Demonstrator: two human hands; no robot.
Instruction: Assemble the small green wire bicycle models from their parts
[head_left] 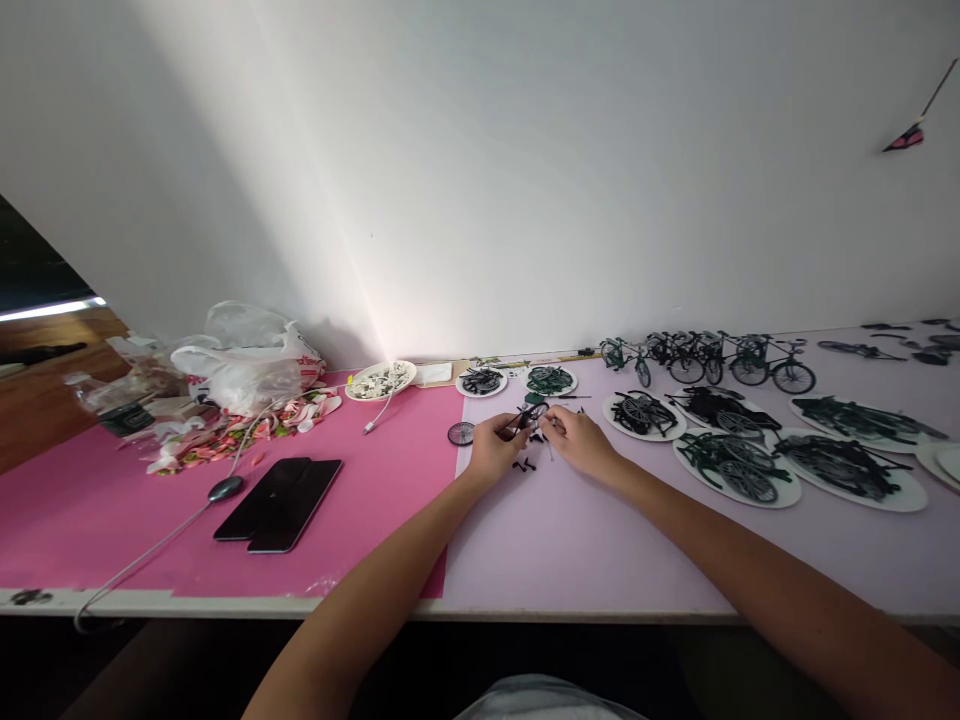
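Observation:
My left hand is closed, thumb and fingers pinching a small black model bicycle part that includes a spoked wheel. From the other side, my right hand pinches at the same part; its fingertips hide just what they grip. To the left of my left hand lies a loose black spoked wheel. Below the held part, a few tiny black pieces rest on the pale lilac tabletop. A thin dark rod lies just beyond my right hand.
Right of my hands sit plates of black parts and green parts. Model bicycles stand along the wall. Behind are smaller parts plates. To the left are black phones, a mouse-shaped cable device, artificial petals and plastic bags.

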